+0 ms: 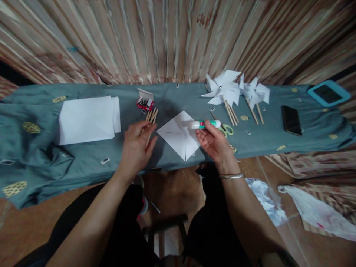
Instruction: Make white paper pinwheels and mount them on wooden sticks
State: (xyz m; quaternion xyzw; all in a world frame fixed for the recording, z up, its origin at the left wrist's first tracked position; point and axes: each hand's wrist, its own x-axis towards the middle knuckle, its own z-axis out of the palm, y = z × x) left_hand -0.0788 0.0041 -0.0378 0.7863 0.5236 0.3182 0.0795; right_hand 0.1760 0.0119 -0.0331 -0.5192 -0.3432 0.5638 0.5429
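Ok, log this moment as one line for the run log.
left hand: on wooden sticks | right hand: holding glue stick | folded white paper: flat between hands

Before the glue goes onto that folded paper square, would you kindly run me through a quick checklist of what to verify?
1. Glue stick held in the right hand: ok.
2. Glue stick cap off: cannot tell, the tip is blurred.
3. Folded paper square lying flat on the cloth-covered table, within reach: ok.
4. Left hand steadying the square: not ok, it rests by the wooden sticks.
5. Scissors clear of the square: ok.
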